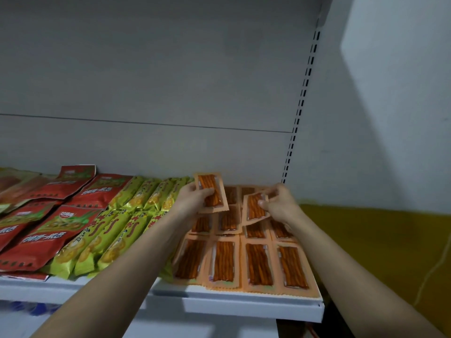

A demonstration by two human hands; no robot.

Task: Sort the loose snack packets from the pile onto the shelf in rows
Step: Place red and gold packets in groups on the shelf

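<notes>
Shelf (244, 304): white metal board, front lip facing the camera, right end at a slotted upright (296, 123). Grey back panel (146, 81) above it, with one thin horizontal seam.

Stock, left to right: red snack bags (48, 240) lying overlapped; yellow-green packets (105, 242) in two rows; orange packets (258, 262) with a clear window over reddish sticks, laid flat in rows on the shelf's right end, the front row of four reaching the lip.

Left hand (192, 197): raised over the rear rows, fingers and thumb pinching one orange packet (211, 192), held nearly upright.

Right hand (278, 203): beside it, fingers curled, pinching a second orange packet (255, 208) by its right edge, tilted, above the rear rows.

Room: pale wall (395, 106) to the right of the upright; yellow surface (378, 240) below it, with a thin pale cord (436, 267) running across. Blue items, blurred, under the shelf at far left.
</notes>
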